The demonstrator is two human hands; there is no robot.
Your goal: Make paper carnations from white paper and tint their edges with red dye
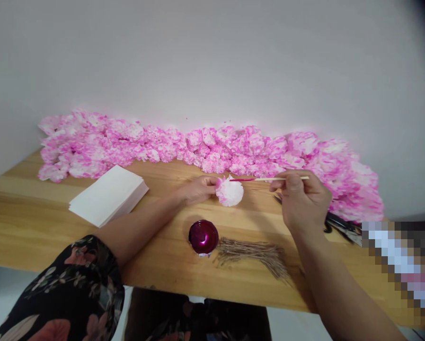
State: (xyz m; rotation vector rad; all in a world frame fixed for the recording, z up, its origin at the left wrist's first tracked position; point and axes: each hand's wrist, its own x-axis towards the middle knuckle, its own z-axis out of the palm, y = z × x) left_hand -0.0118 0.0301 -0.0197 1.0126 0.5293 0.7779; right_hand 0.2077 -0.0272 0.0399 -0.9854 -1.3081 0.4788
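My left hand (200,190) is closed on the left edge of a white paper flower (233,193), whose left petals are tinted pink. In my right hand (303,196) is a thin wooden stick (264,179), pinched near its back end and lying almost level. Its dark pink tip is at the flower's upper edge; whether it touches the paper I cannot tell for sure. Below the flower stands a small bowl of dark magenta liquid (204,237), with my hands apart from it.
A long heap of pink and white paper flowers (155,142) lines the wall at the back of the wooden table (170,293). A stack of white paper (108,195) lies at left. Brown twigs (255,254) lie beside the bowl, and black-handled scissors (336,221) at right.
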